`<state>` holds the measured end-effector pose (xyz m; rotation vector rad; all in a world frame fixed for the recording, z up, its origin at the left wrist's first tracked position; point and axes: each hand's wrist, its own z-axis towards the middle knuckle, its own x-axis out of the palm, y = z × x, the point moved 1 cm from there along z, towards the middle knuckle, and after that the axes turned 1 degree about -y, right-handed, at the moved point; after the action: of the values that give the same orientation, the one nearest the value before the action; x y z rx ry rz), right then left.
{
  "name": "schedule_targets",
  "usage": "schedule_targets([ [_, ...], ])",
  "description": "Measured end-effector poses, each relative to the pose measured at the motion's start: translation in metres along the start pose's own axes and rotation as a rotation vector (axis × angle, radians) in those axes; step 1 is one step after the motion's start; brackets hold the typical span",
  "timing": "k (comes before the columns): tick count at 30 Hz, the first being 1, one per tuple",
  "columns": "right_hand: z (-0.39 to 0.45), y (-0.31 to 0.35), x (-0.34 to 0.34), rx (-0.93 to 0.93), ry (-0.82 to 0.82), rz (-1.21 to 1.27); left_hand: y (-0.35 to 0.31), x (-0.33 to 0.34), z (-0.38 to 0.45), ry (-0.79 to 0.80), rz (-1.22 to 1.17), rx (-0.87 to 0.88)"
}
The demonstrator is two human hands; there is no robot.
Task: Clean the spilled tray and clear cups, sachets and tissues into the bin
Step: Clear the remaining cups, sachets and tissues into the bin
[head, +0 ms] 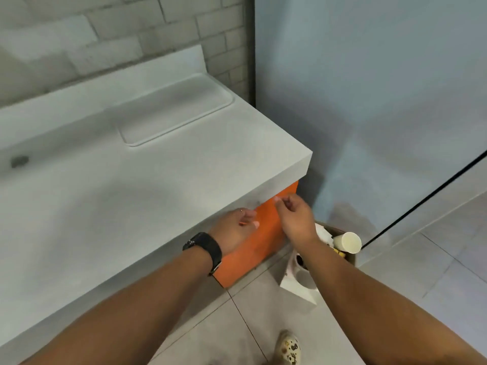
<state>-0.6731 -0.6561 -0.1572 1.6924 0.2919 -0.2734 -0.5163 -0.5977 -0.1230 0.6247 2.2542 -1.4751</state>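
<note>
Bin (pixel 351 255): brown box on the floor tiles at about 4 o'clock from the frame's centre, standing just beside the orange cabinet face (pixel 261 241) under the counter. I log its contents as follows. Item one, a pale paper cup (pixel 347 242) lying on its side on top of the heap, its round end turned toward 4 o'clock. Item two, crumpled white tissues (pixel 322 233) at the bin's 10 o'clock edge. Item three, small yellow bits (pixel 340 252) under the cup; I cannot tell whether they are sachets. Item four, a white carton or bag (pixel 299 283) at the bin's 7 o'clock side, partly behind my right forearm, with a dark-rimmed cup mouth showing in it.

Left hand (pixel 234 227): at 5 o'clock, against the counter's front edge, fingers fairly straight and close together, holding nothing I can make out. Black watch (pixel 204 247) on that wrist.

Right hand (pixel 295 216): just right of the left, above the bin's 10 o'clock side, fingers curled inward, thumb and forefinger nearly meeting; blur hides whether anything is pinched.

Grey counter (pixel 158 185): fills the left half, with a shallow rectangular recess (pixel 179 111) at 11 o'clock.

Patterned shoe (pixel 288 349): at 6 o'clock.
</note>
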Motion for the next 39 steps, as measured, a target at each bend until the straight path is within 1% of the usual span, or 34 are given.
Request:
schedule_targets([
  [4, -0.020, 0.051, 0.038, -0.134, 0.014, 0.024, 0.015, -0.052, -0.033, -0.132, -0.055, 0.034],
  [6, -0.037, 0.074, 0.066, -0.200, 0.050, 0.019, 0.030, -0.082, -0.055, -0.183, -0.101, 0.035],
  [14, -0.094, 0.125, 0.165, -0.287, 0.253, -0.052, 0.104, -0.171, -0.131, -0.402, -0.167, -0.034],
  [19, -0.124, 0.148, 0.225, -0.338, 0.432, -0.098, 0.149, -0.217, -0.173, -0.566, -0.192, -0.097],
  [24, -0.138, 0.165, 0.271, -0.385, 0.569, -0.115, 0.186, -0.256, -0.196, -0.725, -0.222, -0.183],
  [33, -0.125, 0.194, 0.336, -0.457, 0.754, -0.152, 0.230, -0.301, -0.213, -0.886, -0.309, -0.292],
  [39, -0.119, 0.222, 0.386, -0.510, 0.850, -0.212, 0.258, -0.327, -0.220, -1.047, -0.427, -0.339],
])
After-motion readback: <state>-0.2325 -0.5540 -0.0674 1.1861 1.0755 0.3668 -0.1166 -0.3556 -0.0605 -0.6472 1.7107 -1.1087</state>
